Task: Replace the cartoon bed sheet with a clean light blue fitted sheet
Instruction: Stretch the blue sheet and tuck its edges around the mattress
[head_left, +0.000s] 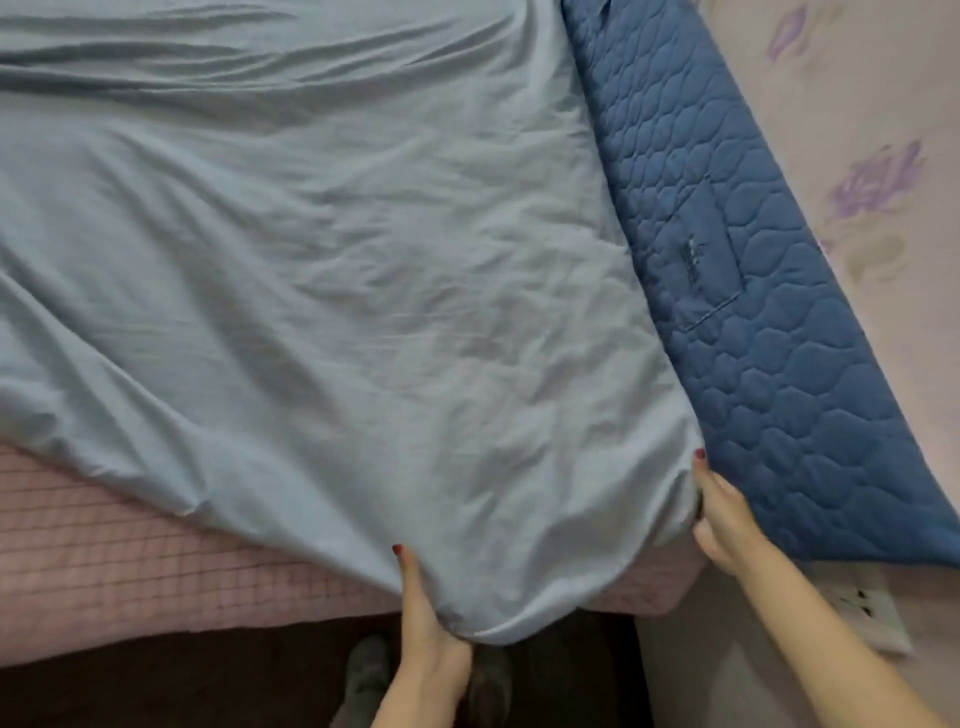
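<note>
The light blue fitted sheet (332, 270) lies wrinkled over most of the bed, its near corner hanging over the mattress corner. My left hand (423, 613) grips the sheet's lower edge at the foot of the bed, thumb on top. At the right-hand side of the same corner my right hand (719, 514) holds the sheet's edge, with its fingers tucked behind the fabric. A pink quilted mattress cover (130, 561) shows bare at the lower left where the sheet does not reach. No cartoon sheet is in view.
A dark blue quilted pad (769, 322) stands along the bed's right side against a wall with purple flowers (872, 182). Below the bed is dark floor with my grey slippers (369, 670). A pale surface holding a white paper (872, 608) sits at the lower right.
</note>
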